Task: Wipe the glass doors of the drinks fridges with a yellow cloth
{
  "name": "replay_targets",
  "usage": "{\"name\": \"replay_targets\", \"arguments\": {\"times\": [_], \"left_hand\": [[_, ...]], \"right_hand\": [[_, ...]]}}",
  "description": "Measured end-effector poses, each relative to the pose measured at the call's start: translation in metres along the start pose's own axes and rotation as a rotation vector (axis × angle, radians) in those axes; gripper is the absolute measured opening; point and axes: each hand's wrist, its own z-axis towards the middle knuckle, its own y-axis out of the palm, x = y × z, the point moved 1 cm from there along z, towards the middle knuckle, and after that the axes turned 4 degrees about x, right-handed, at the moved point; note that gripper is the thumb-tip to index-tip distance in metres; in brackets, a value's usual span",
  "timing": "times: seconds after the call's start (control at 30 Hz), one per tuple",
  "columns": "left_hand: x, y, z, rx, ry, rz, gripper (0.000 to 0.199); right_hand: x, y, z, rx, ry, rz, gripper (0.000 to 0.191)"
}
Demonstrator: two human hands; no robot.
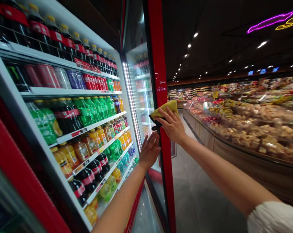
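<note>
A fridge door with a red frame [163, 77] and a glass pane stands swung out ahead of me. My right hand [172, 124] presses a yellow cloth [170, 107] with a dark edge against that frame, its fingers laid across the fabric. A little lower and to the left is my left hand [150, 151], fingers stretched out along the inner side of the door by the black edge. It holds nothing; whether it touches the glass I cannot tell.
To the left, white fridge shelves [71, 92] hold cola bottles [56, 35], green bottles [82, 110], cans [46, 75] and juice bottles [82, 149]. A wood-sided display counter [219, 149] heaped with packaged goods runs along the right, beyond the grey floor [190, 184].
</note>
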Motion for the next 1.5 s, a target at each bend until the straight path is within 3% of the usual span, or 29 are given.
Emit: {"name": "replay_targets", "arguments": {"times": [0.2,0.33,0.47,0.57,0.73,0.83,1.03,1.1,1.23,1.37,1.5], "left_hand": [[-0.012,-0.033,-0.01,0.085,-0.104,0.034,0.062],[-0.012,-0.042,0.005,-0.02,-0.005,-0.013,0.065],[-0.005,-0.036,0.021,-0.197,0.162,-0.079,0.066],[0.001,-0.025,0.019,-0.311,0.214,-0.086,0.065],[0.003,-0.008,0.005,-0.296,0.174,-0.004,0.063],[-0.003,-0.001,0.0,-0.249,0.193,-0.006,0.064],[-0.022,0.009,0.002,-0.184,0.281,-0.106,0.069],[-0.025,0.012,0.005,-0.186,0.305,-0.152,0.07],[-0.025,0.026,0.01,-0.158,0.315,-0.221,0.073],[-0.02,0.05,0.016,-0.125,0.299,-0.317,0.077],[-0.01,0.074,0.028,-0.105,0.293,-0.392,0.076]], "right_hand": [[-0.011,0.021,-0.067,-0.029,0.004,0.028,0.048],[-0.024,0.037,-0.118,-0.076,0.044,0.1,0.054],[-0.045,0.055,-0.171,-0.113,0.119,0.168,0.058],[-0.064,0.069,-0.211,-0.126,0.193,0.211,0.061],[-0.093,0.087,-0.267,-0.123,0.287,0.204,0.062],[-0.106,0.092,-0.272,-0.072,0.364,0.206,0.058],[-0.117,0.105,-0.223,0.077,0.568,0.215,0.059],[-0.119,0.112,-0.22,0.119,0.626,0.206,0.06],[-0.135,0.131,-0.259,0.223,0.747,0.149,0.07],[-0.156,0.142,-0.301,0.217,0.936,0.089,0.086],[-0.146,0.141,-0.285,0.237,1.068,0.066,0.092]]}}
